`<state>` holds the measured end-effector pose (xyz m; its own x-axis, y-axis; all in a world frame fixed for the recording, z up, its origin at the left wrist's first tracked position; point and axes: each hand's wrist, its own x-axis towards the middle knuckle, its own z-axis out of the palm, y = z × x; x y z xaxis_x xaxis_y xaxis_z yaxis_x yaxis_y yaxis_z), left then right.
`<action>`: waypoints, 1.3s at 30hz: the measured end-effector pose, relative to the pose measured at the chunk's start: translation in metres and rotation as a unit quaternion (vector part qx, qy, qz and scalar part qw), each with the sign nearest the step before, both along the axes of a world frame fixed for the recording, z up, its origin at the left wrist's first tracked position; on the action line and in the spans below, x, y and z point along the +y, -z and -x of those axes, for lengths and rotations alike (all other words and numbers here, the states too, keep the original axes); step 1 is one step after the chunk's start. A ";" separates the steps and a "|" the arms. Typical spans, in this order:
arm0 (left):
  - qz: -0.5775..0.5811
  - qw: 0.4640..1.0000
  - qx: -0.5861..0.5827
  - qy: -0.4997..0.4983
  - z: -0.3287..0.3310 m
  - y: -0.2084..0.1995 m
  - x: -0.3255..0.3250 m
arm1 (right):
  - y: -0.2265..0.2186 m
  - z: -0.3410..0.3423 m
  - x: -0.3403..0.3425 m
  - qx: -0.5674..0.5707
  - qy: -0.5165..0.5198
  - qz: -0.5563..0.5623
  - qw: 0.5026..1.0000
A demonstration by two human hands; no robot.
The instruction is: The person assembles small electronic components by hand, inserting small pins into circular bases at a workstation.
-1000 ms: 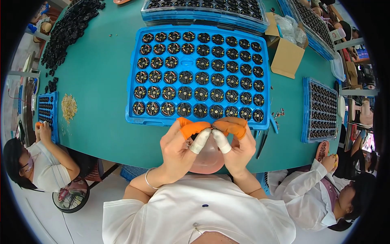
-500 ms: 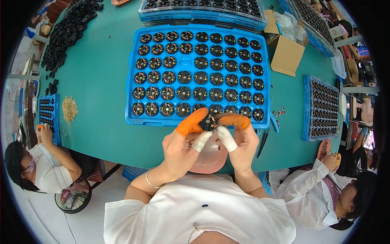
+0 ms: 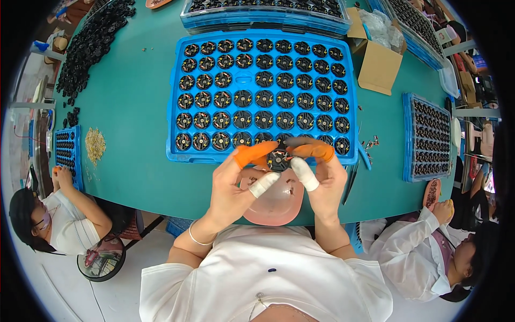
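Observation:
A round black part with small coloured wires (image 3: 278, 160), like a small motor end cap, is held between both hands above the near edge of the blue tray (image 3: 245, 80). My left hand (image 3: 228, 185), with orange finger covers and a white-wrapped thumb, grips its left side. My right hand (image 3: 327, 185), its fingers covered in orange and dark material and its thumb wrapped in white, pinches the right side. Rows of similar black parts sit in the tray; those at the left carry red and white wires. Below my hands stands a translucent pink bowl (image 3: 273, 209) with a few small brownish pieces.
Tweezers (image 3: 351, 182) and blue-handled pliers (image 3: 365, 155) lie right of the tray, beside small loose pieces. A cardboard box (image 3: 380, 70) and stacked trays (image 3: 263, 21) stand farther back. Black parts (image 3: 88, 53) are heaped far left. Co-workers sit on both sides.
My hands have drawn slightly apart. The black part has turned, showing more of its wired face toward me. The view has shifted slightly.

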<state>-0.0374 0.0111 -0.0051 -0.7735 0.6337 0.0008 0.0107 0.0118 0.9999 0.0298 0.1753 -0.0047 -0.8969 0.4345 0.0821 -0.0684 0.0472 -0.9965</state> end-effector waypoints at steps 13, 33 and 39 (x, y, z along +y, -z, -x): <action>-0.037 0.998 0.027 -0.047 -0.007 -0.001 0.005 | -0.005 0.002 -0.002 -0.003 -0.059 -0.084 0.995; -0.041 0.988 -0.122 -0.088 -0.006 -0.014 0.009 | -0.002 -0.007 -0.002 -0.043 0.002 -0.109 0.993; -0.083 0.980 -0.165 -0.070 -0.006 -0.019 0.010 | -0.001 -0.004 -0.001 0.054 -0.007 -0.271 0.961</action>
<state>-0.0316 0.0211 0.0135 -0.8290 0.5328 -0.1699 -0.3028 -0.1723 0.9373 0.0340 0.1747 -0.0039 -0.8759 0.2892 0.3863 -0.1751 0.5555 -0.8128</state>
